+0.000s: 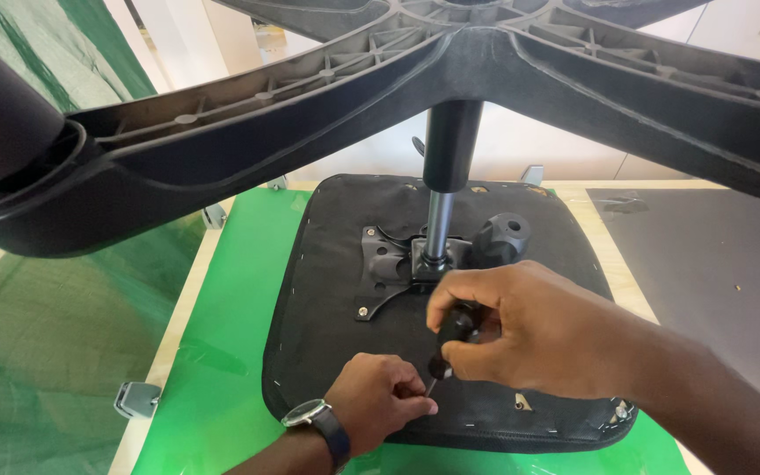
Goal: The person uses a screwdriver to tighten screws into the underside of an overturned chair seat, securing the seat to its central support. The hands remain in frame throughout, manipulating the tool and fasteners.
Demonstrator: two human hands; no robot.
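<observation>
Seat (327,290): black, upside down on green sheet (222,334), its metal plate (389,268) and gas post (440,220) at centre, star base (485,53) above.
Right hand (529,330): just in front of the plate, fingers curled tight around a black-handled screwdriver (450,339), tip angled down at the seat.
Left hand (380,400): at the seat's near edge, wrist with watch (314,418), fingertips pinched closed at the screwdriver tip; what they pinch cannot be told.
</observation>
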